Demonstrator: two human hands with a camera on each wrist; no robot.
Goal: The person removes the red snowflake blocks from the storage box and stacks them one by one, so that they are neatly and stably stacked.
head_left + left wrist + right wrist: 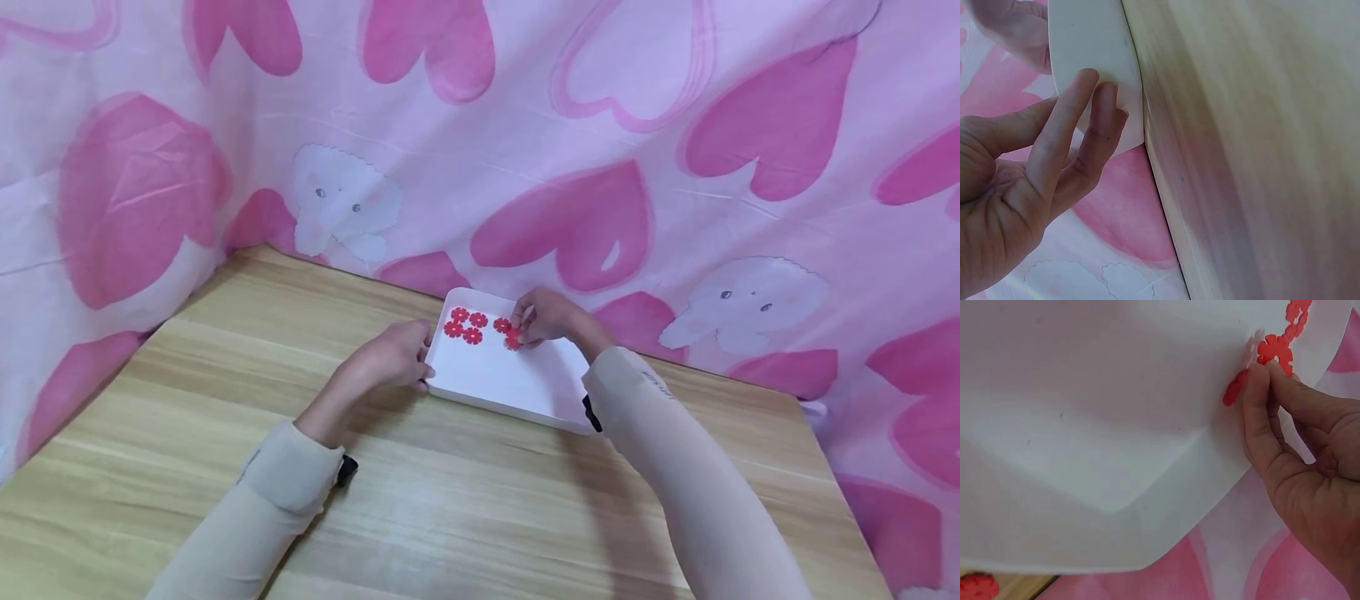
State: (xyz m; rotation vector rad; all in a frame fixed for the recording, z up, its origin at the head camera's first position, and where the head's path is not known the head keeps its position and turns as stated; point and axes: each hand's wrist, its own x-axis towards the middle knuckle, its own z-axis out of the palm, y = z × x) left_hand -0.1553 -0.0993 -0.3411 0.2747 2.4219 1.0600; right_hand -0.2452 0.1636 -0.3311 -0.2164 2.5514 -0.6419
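Right hand (553, 317) pinches a red flower-shaped piece (513, 340); left of this grip, similar pieces (477, 320) lie in the white tray (480, 375) the left hand (390, 354) holds.

Small dark lettering (657, 384) on the right sleeve (697, 479), too blurred to read

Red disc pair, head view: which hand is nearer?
Right. The right hand pinches one disc of the red disc pair; the left hand is farther off, at the outer left side of the tray.
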